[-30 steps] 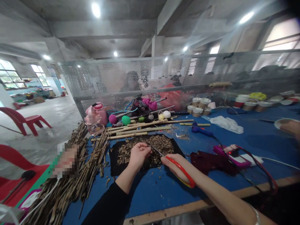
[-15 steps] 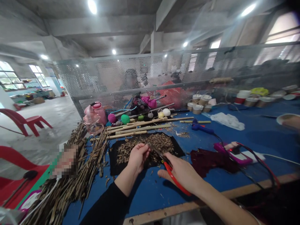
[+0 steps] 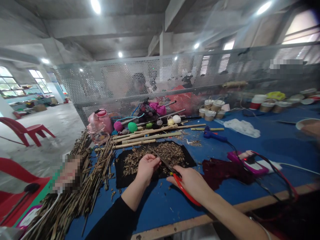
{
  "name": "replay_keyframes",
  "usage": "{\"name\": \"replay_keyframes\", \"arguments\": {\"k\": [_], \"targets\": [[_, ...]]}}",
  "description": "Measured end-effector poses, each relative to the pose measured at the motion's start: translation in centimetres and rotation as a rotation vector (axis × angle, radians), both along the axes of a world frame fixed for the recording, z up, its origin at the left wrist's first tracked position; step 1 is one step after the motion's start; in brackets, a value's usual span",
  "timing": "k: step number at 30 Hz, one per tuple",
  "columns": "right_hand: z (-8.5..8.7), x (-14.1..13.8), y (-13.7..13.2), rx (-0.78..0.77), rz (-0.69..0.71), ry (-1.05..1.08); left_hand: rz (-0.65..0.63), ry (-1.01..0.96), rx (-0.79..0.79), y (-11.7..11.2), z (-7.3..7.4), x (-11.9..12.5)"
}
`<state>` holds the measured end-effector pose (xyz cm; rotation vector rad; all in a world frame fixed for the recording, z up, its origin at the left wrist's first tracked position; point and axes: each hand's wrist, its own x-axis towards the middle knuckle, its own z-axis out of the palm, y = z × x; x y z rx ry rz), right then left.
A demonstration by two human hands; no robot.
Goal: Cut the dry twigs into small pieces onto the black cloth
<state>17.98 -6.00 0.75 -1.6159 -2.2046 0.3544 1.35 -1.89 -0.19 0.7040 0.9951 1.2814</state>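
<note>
My left hand (image 3: 148, 167) is closed in a pinch above a heap of chopped brown plant bits (image 3: 172, 151); whatever sits between its fingertips is too small to make out. Red-handled scissors (image 3: 184, 192) are gripped in my right hand (image 3: 193, 182). Their blades reach up and left, close by the left fingertips. Under the heap lies a black cloth (image 3: 120, 178) on the blue table. Left of my hands is a large pile of dry brown stalks (image 3: 82, 191).
Bamboo sticks (image 3: 152, 136) and yarn balls (image 3: 132, 127) lie behind the heap, beside a pink jug (image 3: 103, 121). To the right are a blue glue gun (image 3: 213, 135), dark red cloth (image 3: 220, 171), a purple power strip (image 3: 260, 169) with cables, and white plastic (image 3: 242, 128). Paper cups (image 3: 210, 115) stand farther back.
The scissors' blades now show longer and more clearly past my left fingertips. Both hands stay nearly in place, and the whole view has shifted slightly.
</note>
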Motion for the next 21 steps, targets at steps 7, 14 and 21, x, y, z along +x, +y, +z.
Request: {"name": "replay_keyframes", "arguments": {"k": [7,14,21], "targets": [[-0.6,0.6,0.3,-0.229,0.084,0.467,0.058,0.207,0.078,1.1,-0.4,-0.5],[1.2,0.3,0.4,-0.995,0.13,1.075,0.086,0.636,0.214,2.2,-0.8,-1.2],[1.2,2.4,1.3,-1.014,0.232,1.292,-0.028,1.231,0.487,0.3,0.5,-2.2]]}}
